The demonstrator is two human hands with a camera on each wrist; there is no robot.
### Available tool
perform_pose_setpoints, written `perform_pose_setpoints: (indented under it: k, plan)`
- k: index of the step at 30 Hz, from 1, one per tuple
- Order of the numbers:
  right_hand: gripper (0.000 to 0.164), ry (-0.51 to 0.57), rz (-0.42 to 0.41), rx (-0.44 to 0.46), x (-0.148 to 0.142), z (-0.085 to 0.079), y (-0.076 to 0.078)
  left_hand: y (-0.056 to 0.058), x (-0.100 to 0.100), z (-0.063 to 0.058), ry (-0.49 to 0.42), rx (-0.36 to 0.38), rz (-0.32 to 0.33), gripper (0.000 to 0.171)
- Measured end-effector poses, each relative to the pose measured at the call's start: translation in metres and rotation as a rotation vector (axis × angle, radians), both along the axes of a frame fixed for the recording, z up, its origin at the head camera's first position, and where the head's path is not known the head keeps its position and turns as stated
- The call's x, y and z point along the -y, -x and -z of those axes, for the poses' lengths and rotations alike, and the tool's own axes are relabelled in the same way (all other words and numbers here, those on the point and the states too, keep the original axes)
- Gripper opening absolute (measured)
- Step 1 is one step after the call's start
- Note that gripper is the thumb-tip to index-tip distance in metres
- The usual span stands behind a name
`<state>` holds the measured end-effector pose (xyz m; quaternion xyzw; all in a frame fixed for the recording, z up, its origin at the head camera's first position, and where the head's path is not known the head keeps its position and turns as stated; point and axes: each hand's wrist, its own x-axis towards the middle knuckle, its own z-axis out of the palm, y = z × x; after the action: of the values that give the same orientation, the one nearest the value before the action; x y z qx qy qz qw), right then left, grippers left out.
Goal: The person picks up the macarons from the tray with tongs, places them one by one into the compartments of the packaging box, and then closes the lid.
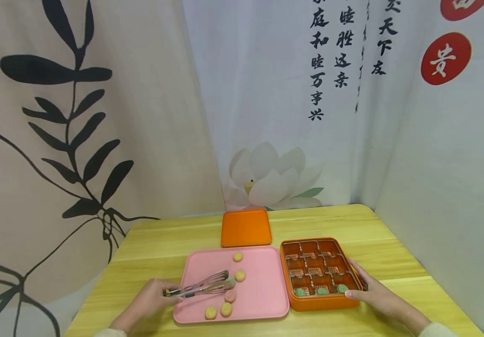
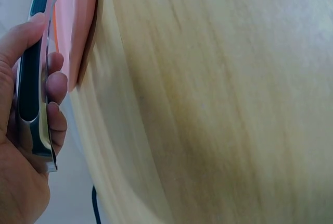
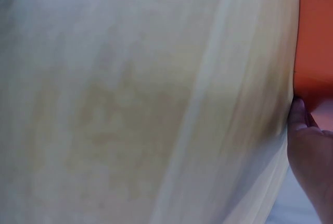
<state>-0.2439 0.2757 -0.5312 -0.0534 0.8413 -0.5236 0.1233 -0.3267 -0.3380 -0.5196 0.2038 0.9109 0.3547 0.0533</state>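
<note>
My left hand (image 1: 154,296) grips metal tongs (image 2: 30,78) with dark handle inlays, its fingers curled round them. The tips of the tongs lie over the pink tray (image 1: 263,281), at a green cookie (image 1: 230,282) that they partly hide. Whether the tips pinch it I cannot tell. A pink cookie (image 1: 230,296) lies just in front. My right hand (image 1: 372,292) holds the front right corner of an orange box (image 1: 323,304), thumb on the rim, fingers along the side. Three green cookies, the middle one (image 1: 322,290) among them, sit in the box's front row of compartments.
Several yellow cookies, one (image 1: 237,257) near the back, are spread on the pink tray. An orange lid (image 1: 246,228) lies behind the tray on the wooden table (image 1: 161,243). A printed curtain (image 1: 161,117) hangs behind the table.
</note>
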Motion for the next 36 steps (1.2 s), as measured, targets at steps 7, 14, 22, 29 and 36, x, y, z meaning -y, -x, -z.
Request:
perform_pose_setpoints:
  k: [7,14,22,29,36]
  plan:
    - [0.093,0.019,-0.009,0.020,-0.0018,0.0019,0.0023,0.0017,-0.0003,0.0035,-0.019,-0.016,0.015,0.026]
    - [0.093,0.025,0.003,0.033,-0.0022,0.0026,0.0032,0.0032,-0.0006,0.0055,-0.001,-0.038,0.014,0.024]
    - [0.093,0.034,0.003,0.040,-0.0020,0.0029,0.0027,0.0038,0.0004,0.0057,0.002,-0.042,0.011,0.024]
    - [0.093,0.037,0.014,0.047,-0.0024,0.0031,0.0040,0.0040,0.0024,0.0040,-0.009,-0.036,-0.013,0.025]
    - [0.093,0.042,0.010,0.037,-0.0027,0.0043,0.0046,0.0057,0.0012,0.0007,-0.009,-0.053,-0.042,0.027]
